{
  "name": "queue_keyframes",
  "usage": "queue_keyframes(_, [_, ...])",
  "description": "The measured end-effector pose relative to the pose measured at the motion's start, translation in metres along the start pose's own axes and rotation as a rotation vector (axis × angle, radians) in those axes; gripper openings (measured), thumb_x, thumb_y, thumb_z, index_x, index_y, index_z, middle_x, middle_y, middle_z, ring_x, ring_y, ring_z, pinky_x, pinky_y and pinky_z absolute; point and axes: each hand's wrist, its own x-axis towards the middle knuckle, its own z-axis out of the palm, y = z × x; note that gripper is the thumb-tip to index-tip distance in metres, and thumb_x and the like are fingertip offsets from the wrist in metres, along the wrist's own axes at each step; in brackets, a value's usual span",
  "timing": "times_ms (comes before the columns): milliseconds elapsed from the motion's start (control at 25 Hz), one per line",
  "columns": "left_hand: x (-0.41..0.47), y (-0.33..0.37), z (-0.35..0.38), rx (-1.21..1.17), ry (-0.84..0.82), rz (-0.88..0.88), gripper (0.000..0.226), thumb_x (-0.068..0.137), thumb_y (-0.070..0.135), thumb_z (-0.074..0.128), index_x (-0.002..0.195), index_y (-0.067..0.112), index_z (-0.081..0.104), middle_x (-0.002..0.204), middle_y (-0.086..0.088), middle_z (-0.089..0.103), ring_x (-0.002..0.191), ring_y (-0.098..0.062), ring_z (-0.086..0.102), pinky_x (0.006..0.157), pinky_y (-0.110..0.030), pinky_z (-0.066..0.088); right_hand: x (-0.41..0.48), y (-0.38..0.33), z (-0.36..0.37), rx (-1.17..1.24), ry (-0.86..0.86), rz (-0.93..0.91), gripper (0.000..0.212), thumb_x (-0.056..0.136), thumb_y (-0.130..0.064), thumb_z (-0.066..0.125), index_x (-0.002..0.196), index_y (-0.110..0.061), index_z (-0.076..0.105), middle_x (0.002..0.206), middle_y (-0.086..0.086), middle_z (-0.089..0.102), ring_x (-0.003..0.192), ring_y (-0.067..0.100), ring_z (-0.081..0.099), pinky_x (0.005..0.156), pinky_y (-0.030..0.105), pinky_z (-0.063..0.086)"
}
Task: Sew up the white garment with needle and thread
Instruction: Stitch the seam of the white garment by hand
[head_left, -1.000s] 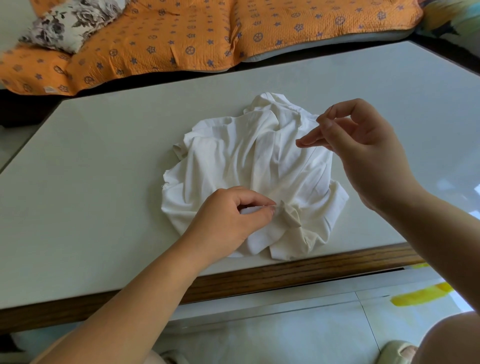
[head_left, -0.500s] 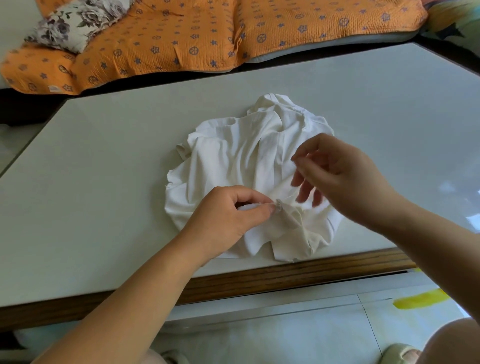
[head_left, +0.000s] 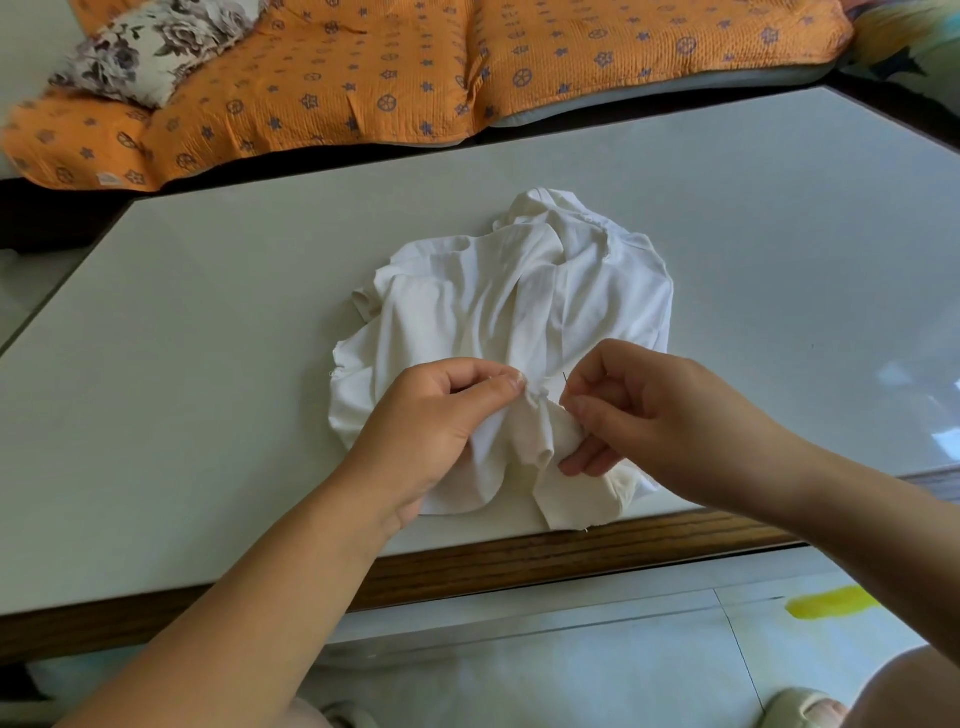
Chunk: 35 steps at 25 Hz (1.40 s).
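while the worktop (head_left: 208, 364) carries the white garment (head_left: 467, 312) bunched at its near edge, a stitch could go astray.
the left hand (head_left: 431, 415) pinches up its cloth and the right hand (head_left: 649, 410) pinches the needle (head_left: 565, 378) just beside; the loose cloth may shift, the point may prick skin, and the thread, too fine to see, may snag.

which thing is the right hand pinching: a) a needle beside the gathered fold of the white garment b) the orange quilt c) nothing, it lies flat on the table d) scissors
a: the right hand pinches a thin needle next to the fold of the white garment that the left hand grips.
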Motion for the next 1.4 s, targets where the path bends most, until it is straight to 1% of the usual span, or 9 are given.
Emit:
queue_keyframes(200, [-0.001,0.001,-0.003,0.010,-0.005,-0.016,0.007,0.088,0.024,0.068,0.087,0.024,0.075,0.083,0.012,0.075,0.080,0.005,0.067,0.065,-0.006,0.044,-0.004,-0.003,-0.012,-0.105,-0.088,-0.012,0.012,0.098,-0.013,0.054,0.089,-0.021,0.058,0.074,-0.002,0.075,0.064,0.008,0.071,0.064,0.019,0.055])
queue_keyframes(320, [-0.002,0.002,-0.004,0.123,-0.105,0.005,0.009,0.086,0.029,0.070,0.089,0.025,0.077,0.085,0.008,0.075,0.081,0.002,0.066,0.070,-0.011,0.045,0.001,0.001,-0.011,-0.095,0.027,0.014,0.011,0.098,-0.018,0.055,0.088,-0.022,0.059,0.077,-0.006,0.075,0.055,0.010,0.068,0.051,0.021,0.050])
queue_keyframes(440, [-0.002,0.005,-0.006,0.143,-0.142,0.020,0.018,0.078,0.036,0.072,0.091,0.026,0.077,0.084,0.011,0.074,0.082,0.003,0.065,0.075,-0.016,0.045,0.011,0.004,-0.017,0.242,0.231,0.044,0.010,0.098,-0.016,0.057,0.088,-0.015,0.059,0.090,-0.001,0.076,0.053,0.020,0.066,0.044,0.024,0.045])
queue_keyframes(560, [-0.003,0.005,-0.008,0.145,-0.196,0.027,0.027,0.068,0.043,0.071,0.089,0.027,0.078,0.088,0.009,0.075,0.089,-0.003,0.068,0.082,-0.022,0.046,0.023,0.005,-0.030,0.771,0.260,0.135,0.011,0.099,-0.013,0.054,0.089,-0.013,0.056,0.088,0.012,0.076,0.053,0.017,0.066,0.042,0.019,0.046])
queue_keyframes(720, [-0.003,0.005,-0.009,0.171,-0.272,0.018,0.026,0.069,0.041,0.070,0.089,0.027,0.079,0.092,0.008,0.076,0.094,-0.005,0.068,0.084,-0.021,0.047,0.041,0.013,-0.043,1.022,0.332,0.136,0.013,0.100,-0.008,0.050,0.089,-0.011,0.054,0.076,0.013,0.070,0.074,0.026,0.075,0.061,0.025,0.060])
queue_keyframes(960, [-0.006,0.007,-0.011,0.188,-0.372,-0.007,0.021,0.071,0.036,0.070,0.087,0.028,0.079,0.092,0.005,0.077,0.089,-0.002,0.069,0.075,-0.014,0.049,0.063,0.031,-0.052,0.825,0.523,0.074,0.008,0.101,-0.012,0.051,0.093,-0.012,0.053,0.078,0.013,0.070,0.092,0.034,0.073,0.085,0.039,0.060])
queue_keyframes(1160, [-0.007,0.008,-0.011,0.200,-0.381,-0.014,0.020,0.070,0.038,0.069,0.085,0.029,0.079,0.087,0.008,0.076,0.083,0.003,0.067,0.070,-0.011,0.047,0.062,0.024,-0.054,0.711,0.593,0.083,0.007,0.101,-0.014,0.051,0.094,-0.014,0.054,0.077,0.012,0.071,0.083,0.029,0.075,0.079,0.038,0.060])
queue_keyframes(1280, [-0.005,0.006,-0.012,0.219,-0.323,0.010,0.024,0.067,0.042,0.070,0.086,0.030,0.080,0.091,0.005,0.076,0.089,-0.005,0.069,0.074,-0.019,0.053,0.040,0.000,-0.041,0.525,0.440,0.106,0.009,0.100,-0.014,0.052,0.092,-0.012,0.056,0.075,0.007,0.074,0.059,0.025,0.070,0.051,0.030,0.049])
queue_keyframes(1400, [-0.002,0.005,-0.013,0.261,-0.282,0.041,0.025,0.068,0.046,0.070,0.088,0.034,0.079,0.097,0.001,0.076,0.099,-0.018,0.069,0.092,-0.034,0.055,0.009,-0.019,-0.012,0.295,0.129,0.135,0.011,0.100,-0.015,0.052,0.092,-0.010,0.058,0.085,0.002,0.077,0.059,0.029,0.072,0.046,0.031,0.050])
